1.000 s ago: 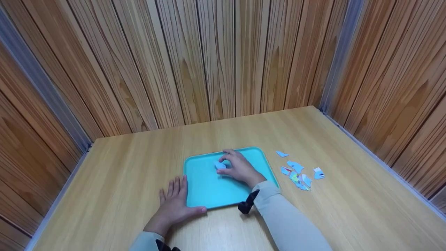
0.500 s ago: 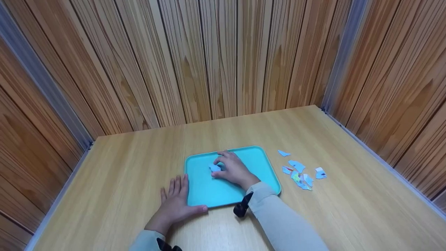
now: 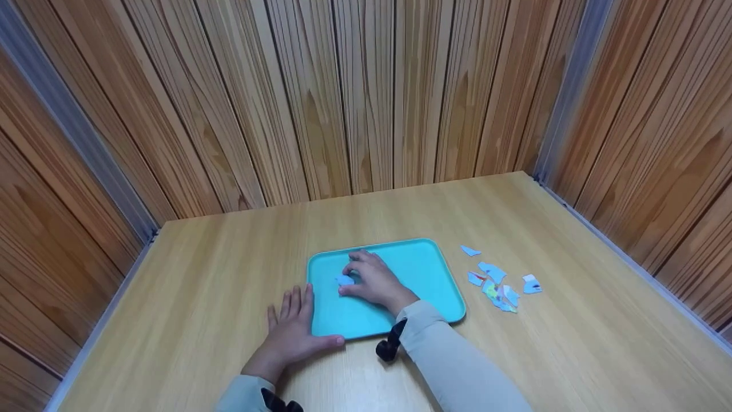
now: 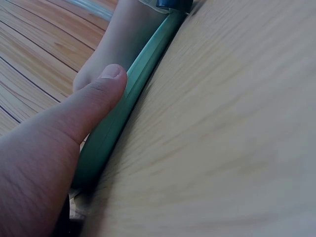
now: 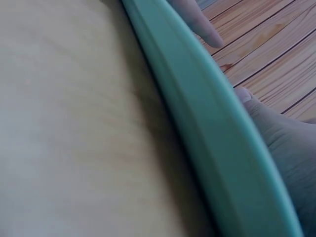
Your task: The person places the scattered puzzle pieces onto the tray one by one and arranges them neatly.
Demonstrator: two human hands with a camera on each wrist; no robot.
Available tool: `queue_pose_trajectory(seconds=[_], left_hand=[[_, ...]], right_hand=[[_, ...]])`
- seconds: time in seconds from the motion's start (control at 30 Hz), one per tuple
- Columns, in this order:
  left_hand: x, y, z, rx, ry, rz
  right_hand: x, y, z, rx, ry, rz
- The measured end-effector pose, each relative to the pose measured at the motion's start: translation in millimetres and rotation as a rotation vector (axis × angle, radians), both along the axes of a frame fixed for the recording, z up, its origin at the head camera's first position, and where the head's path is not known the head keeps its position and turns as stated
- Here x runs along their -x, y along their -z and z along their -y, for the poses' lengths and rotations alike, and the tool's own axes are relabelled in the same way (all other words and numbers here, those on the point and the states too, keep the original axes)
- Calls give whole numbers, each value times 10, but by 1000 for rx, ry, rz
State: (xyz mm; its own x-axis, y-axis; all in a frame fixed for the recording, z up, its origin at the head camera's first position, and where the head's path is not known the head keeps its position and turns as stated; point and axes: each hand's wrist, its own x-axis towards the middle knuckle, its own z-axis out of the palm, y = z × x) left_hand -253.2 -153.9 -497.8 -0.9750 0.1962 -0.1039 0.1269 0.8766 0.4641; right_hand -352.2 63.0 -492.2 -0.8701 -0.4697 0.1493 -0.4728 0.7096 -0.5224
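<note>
In the head view a turquoise tray point(image 3: 423, 274) lies on the table. Over its left half, my right hand point(image 3: 374, 281) pinches a small light blue puzzle piece point(image 3: 344, 280) between thumb and curled fingers, low at the tray's floor. My left hand point(image 3: 294, 335) rests flat with fingers spread at the tray's near left corner, thumb along the near edge. The left wrist view has the left thumb point(image 4: 101, 96) against the tray's outer wall point(image 4: 111, 126). From the right wrist, the tray wall point(image 5: 212, 128) hides the puzzle piece and part of the right hand point(image 5: 284, 136).
Right of the tray, several blue printed puzzle pieces point(image 3: 492, 270) lie loosely clustered on the wooden table point(image 3: 229, 257). One piece point(image 3: 532, 284) lies apart to the right, another point(image 3: 470, 250) farther back. Wood-panelled walls point(image 3: 366, 103) enclose the back and sides.
The right hand has moved left and slightly nearer over the tray, the puzzle piece moving with it. The left hand keeps its place at the corner. The head view has shifted slightly.
</note>
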Motion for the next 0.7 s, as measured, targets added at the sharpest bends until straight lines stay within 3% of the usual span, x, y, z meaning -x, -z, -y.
queue_pose_trajectory(seconds=[0.7], left_hand=[[2,-4,16,-3,7,13]], right_hand=[[-5,20,162,-41,-17,-61]])
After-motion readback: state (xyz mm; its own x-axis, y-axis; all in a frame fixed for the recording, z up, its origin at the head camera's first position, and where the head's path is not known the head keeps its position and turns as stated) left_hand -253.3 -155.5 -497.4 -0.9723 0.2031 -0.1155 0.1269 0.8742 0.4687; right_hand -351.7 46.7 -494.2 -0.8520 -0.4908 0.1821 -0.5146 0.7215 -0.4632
